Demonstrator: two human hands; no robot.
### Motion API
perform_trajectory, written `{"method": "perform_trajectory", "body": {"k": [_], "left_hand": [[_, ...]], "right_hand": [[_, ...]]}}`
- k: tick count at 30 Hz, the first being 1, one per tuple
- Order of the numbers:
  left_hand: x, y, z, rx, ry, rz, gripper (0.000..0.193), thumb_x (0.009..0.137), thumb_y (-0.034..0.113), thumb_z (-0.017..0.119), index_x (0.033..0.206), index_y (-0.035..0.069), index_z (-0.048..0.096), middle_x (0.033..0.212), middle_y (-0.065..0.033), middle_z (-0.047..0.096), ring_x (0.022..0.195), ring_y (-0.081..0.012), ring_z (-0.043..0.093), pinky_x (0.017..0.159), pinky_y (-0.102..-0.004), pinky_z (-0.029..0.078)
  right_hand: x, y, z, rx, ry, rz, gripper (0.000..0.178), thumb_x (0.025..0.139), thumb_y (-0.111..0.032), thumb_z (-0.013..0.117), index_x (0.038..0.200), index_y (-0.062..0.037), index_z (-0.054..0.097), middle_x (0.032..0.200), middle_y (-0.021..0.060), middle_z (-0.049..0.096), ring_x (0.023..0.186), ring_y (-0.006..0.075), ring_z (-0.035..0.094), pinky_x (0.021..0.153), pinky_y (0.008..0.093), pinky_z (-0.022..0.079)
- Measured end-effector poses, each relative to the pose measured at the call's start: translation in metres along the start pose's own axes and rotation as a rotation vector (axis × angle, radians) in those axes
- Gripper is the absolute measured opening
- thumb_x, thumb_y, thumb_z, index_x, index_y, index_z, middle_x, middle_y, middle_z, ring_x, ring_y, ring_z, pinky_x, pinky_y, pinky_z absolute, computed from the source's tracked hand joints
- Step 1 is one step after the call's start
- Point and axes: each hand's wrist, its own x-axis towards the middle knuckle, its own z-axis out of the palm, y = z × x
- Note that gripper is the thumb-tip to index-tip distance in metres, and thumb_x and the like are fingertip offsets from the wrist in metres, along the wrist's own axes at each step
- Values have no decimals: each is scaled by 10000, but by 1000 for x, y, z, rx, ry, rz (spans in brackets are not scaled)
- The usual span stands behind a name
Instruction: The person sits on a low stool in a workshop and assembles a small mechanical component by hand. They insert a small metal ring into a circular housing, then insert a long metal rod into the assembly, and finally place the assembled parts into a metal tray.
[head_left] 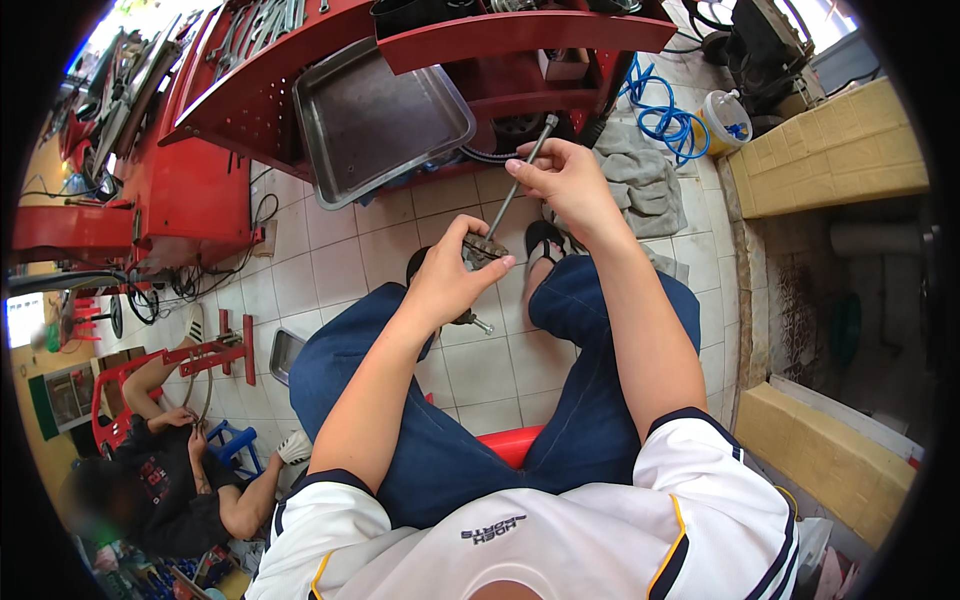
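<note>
My left hand (452,278) is closed around a small dark, greasy metal part (484,247) held over the floor between my knees. Between the fingertips of my right hand (572,188) is a long thin metal rod (508,198), with a wider bolt-like head at its upper end. The rod slants down to the left and meets the dark part at my left hand; whether it passes through is hidden. Below my left palm a bright metal end (484,326) sticks out, and I cannot tell if it belongs to the same rod.
Ahead stands a red tool cart (530,40) with a metal tray (385,120) leaning on it. A grey cloth (640,180), a coiled blue hose (660,125) and a white bucket (724,122) lie to the right. At lower left a person (170,480) works with both hands.
</note>
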Motion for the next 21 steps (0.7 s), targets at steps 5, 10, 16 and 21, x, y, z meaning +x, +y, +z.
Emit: {"method": "perform_trajectory", "body": {"k": [5, 10, 16, 21], "left_hand": [[-1, 3, 0, -12, -79, -13, 464, 841, 304, 823, 1115, 65, 536, 888, -34, 633, 810, -129, 577, 731, -293, 481], [3, -7, 1, -236, -156, 40, 420, 877, 252, 805, 1121, 68, 518, 847, -18, 617, 741, -88, 570, 661, -256, 468], [-1, -1, -2, -418, -247, -101, 395, 904, 222, 781, 1136, 64, 504, 818, -18, 608, 705, -88, 579, 627, -254, 472], [-1, -2, -3, -387, -247, -82, 397, 905, 222, 779, 1144, 62, 505, 812, -16, 602, 705, -88, 576, 631, -253, 475]], "right_hand": [[-8, -11, -3, 316, -69, 73, 514, 972, -56, 627, 1432, 80, 440, 1220, 168, 666, 1094, 214, 680, 915, 313, 557], [-14, -19, -6, 554, -117, -25, 503, 997, -62, 567, 1452, 86, 415, 1276, 197, 650, 1167, 245, 659, 950, 375, 552], [-7, -11, -2, -20, 45, 73, 418, 979, -142, 650, 1327, 67, 549, 1173, 138, 684, 1052, 187, 678, 873, 339, 564], [-4, 0, -13, 214, 78, -15, 340, 958, -64, 659, 1261, 76, 592, 1076, 131, 702, 993, 175, 680, 803, 311, 576]]}}
